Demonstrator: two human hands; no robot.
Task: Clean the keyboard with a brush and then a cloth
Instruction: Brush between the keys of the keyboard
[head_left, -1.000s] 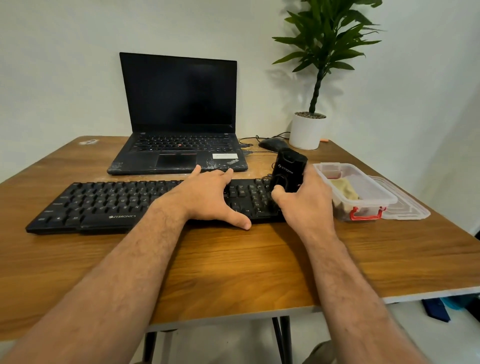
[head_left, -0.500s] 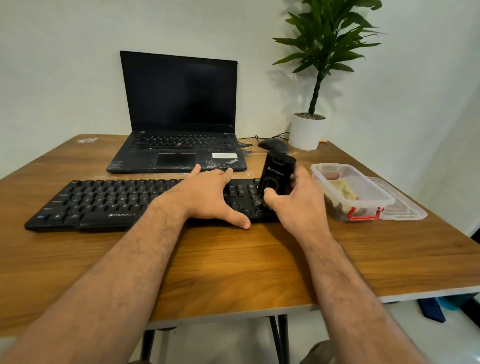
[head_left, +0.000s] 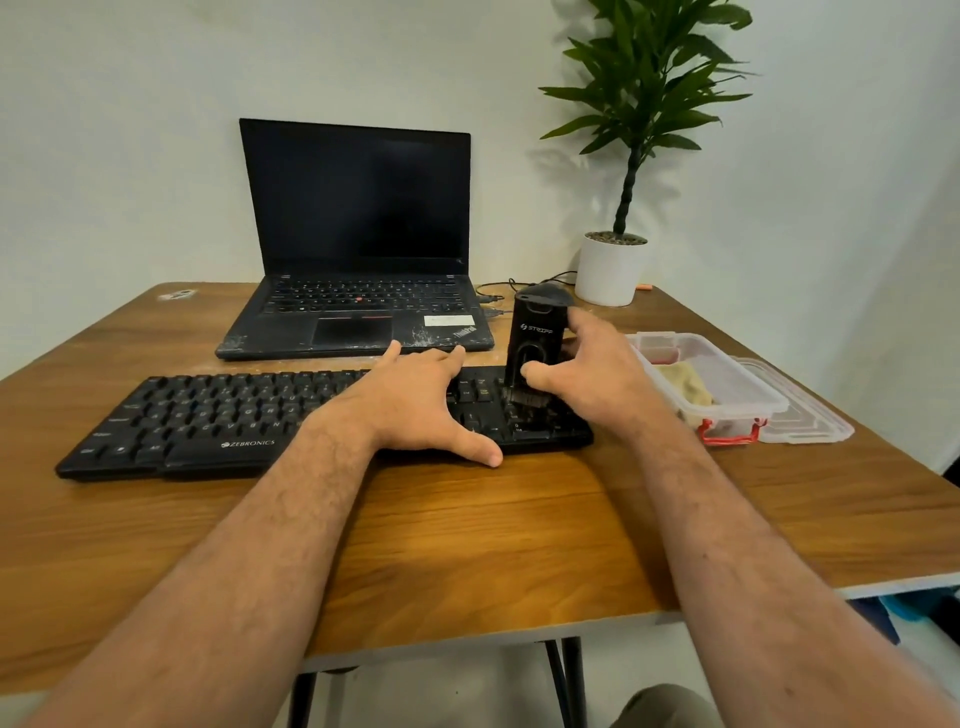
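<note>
Since the earlier frame, the black brush (head_left: 535, 345) has been carried leftward along the keys, away from the plastic container and toward the number pad, and it now stands nearly upright at centre right of the frame. It is clasped by the right hand (head_left: 592, 371), the thumb laid across its front and the fingers wrapped behind, so that the bristles (head_left: 530, 399) are pressed down among the keys at the right end of the Zebronics keyboard (head_left: 249, 415). The upright hold is judged to let the bristle tips reach into the gaps between keys.

The left hand (head_left: 415, 402) is spread flat, fingers straight, over the middle-right of the keyboard, its thumb resting at the front edge; nothing is grasped, and the keyboard is probably being steadied against the strokes.

The cloth (head_left: 685, 387) is seen lying in the open clear container (head_left: 748, 402) at the right, its lid (head_left: 810, 421) set beside it, within easy reach for the later wiping step, which is not yet begun. A ThinkPad laptop (head_left: 358, 260) stands open behind the keyboard on the wooden table (head_left: 467, 545).
</note>
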